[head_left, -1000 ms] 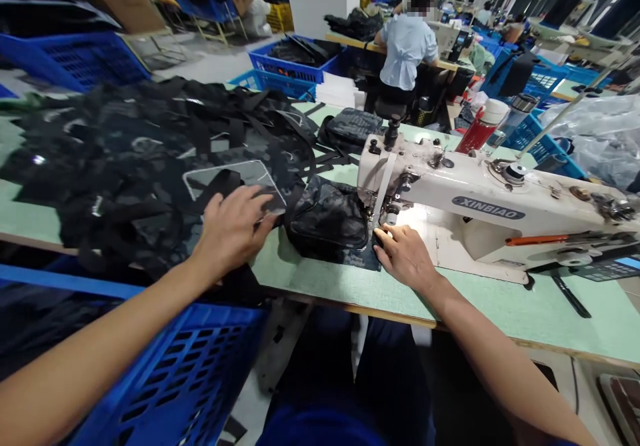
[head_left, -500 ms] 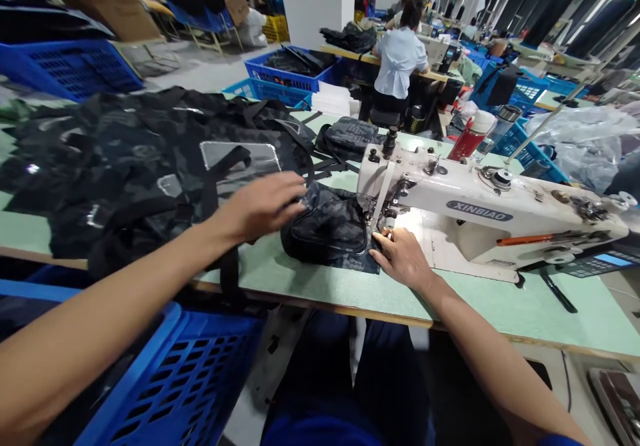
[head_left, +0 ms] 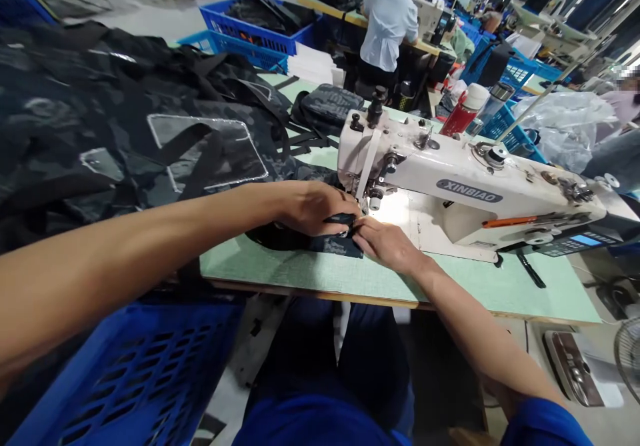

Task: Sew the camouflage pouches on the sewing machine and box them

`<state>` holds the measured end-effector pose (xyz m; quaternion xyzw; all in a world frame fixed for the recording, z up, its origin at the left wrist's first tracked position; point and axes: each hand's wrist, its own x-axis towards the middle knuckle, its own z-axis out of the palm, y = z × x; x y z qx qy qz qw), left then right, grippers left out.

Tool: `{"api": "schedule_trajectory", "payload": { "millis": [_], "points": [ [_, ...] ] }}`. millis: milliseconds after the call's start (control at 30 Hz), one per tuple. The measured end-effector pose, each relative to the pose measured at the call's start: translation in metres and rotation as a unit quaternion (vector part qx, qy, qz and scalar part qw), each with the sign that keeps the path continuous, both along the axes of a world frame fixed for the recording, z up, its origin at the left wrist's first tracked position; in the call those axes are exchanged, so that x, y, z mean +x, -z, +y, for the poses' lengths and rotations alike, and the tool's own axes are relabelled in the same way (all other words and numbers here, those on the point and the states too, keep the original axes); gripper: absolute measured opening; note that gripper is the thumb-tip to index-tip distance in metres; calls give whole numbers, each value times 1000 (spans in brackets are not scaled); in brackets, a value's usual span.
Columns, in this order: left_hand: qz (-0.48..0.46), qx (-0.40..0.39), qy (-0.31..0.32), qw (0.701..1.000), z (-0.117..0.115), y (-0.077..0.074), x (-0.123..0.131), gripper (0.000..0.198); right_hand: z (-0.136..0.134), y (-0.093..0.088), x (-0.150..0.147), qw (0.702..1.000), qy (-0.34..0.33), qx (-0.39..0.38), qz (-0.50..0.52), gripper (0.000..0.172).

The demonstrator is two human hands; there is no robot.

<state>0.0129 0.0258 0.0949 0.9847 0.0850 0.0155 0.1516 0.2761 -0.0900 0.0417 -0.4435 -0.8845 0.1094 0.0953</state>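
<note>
A dark camouflage fabric bag piece (head_left: 330, 245) lies at the needle end of the white sewing machine (head_left: 425, 179). Over its upper part, my left hand (head_left: 320, 207) is closed, fingers bent and gripping the fabric beside the presser foot. My right hand (head_left: 387, 241) pinches the same piece at its right edge, just in front of the needle area. Both hands' fingertips nearly meet there. My left hand and forearm hide much of the piece. A white strip (head_left: 369, 163) runs down the machine's head toward the needle.
Camouflage fabric with straps (head_left: 120, 126) covers the left of the green table (head_left: 280, 273). A camouflage pouch (head_left: 333, 107) sits behind the machine. A blue crate (head_left: 135, 366) stands below left. A red bottle (head_left: 463, 109) stands behind; a person in light blue (head_left: 390, 23) sits farther back.
My left hand has moved right from above the bag piece's left side and closed on it near the needle. My right hand stays at the edge. The view has shifted.
</note>
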Motion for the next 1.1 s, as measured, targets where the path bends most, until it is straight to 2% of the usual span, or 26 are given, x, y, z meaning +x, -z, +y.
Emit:
{"api": "schedule_trajectory", "payload": {
  "millis": [133,233,300,333,400,467,500,567,633,667,700,733,800,833,867,900,967,1100],
  "points": [
    [-10,-6,-11,1000,-1,-3,1,28,-40,-20,0,992,-80,-97,27,39],
    [-14,1,-1,1000,1,3,1,26,-71,-41,5,962,-164,-215,32,34],
    [-15,5,-4,1000,1,6,2,27,-75,-55,13,934,-213,-281,53,24],
    [-12,7,-7,1000,1,7,2,27,-70,-60,19,937,-195,-283,66,23],
    [-2,18,-17,1000,-1,7,3,25,-50,-67,31,969,-70,-222,85,30],
    [8,32,-22,999,-4,6,3,23,-25,-67,41,983,119,-107,84,39],
    [9,36,-24,999,-5,6,4,22,-16,-64,43,974,204,-52,85,38],
    [3,35,-28,999,-7,7,4,19,-8,-52,39,941,313,3,127,31],
    [2,30,-34,999,-7,9,3,21,-15,-34,22,892,375,-26,250,27],
    [4,31,-41,999,-6,10,3,25,-21,-25,10,859,377,-82,338,25],
    [10,34,-51,998,-5,10,3,30,-28,-15,-4,805,377,-156,431,22],
    [17,38,-63,997,-4,9,3,36,-33,-7,-19,737,365,-239,516,20],
    [33,43,-83,995,-2,6,5,41,-35,5,-50,588,325,-377,637,24],
    [39,41,-86,995,-1,3,5,40,-31,10,-65,522,308,-417,678,27],
    [43,37,-84,995,-1,0,6,37,-26,13,-79,467,298,-432,712,29],
    [43,32,-79,995,0,-3,6,35,-18,15,-93,425,297,-426,741,32],
    [29,23,-69,997,4,-6,5,36,-4,17,-115,370,312,-377,790,36],
    [-7,11,-60,998,16,-1,-4,42,3,16,-140,295,329,-312,841,25]
  ]
}}
